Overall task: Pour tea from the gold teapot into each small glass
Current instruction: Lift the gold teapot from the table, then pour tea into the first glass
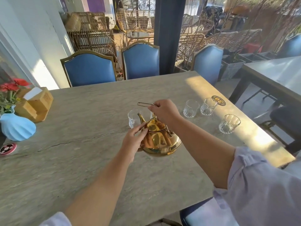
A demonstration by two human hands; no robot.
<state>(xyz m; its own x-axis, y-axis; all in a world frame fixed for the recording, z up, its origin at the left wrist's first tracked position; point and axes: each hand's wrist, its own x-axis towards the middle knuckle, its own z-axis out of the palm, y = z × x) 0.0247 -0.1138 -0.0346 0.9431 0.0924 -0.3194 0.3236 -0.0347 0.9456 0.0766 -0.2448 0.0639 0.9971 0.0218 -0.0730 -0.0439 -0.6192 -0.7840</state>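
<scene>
Light: bright daylight from the windows ahead and right of the hands
Sun patch: warm band on the table (pixel 244 128) right of the right hand (pixel 164 112)
Glare: reflections on the teapot (pixel 160 141)
Edges: wide-angle bending
Focus: slightly soft overall

Head view: we are looking forward and down across the table (pixel 81 160), close over our forearms (wide-angle, edges bending).
Facing: blue chairs (pixel 140 62).

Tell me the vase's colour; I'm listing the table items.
The ribbed vase is light blue, seen at the table's left edge in the head view.
</scene>
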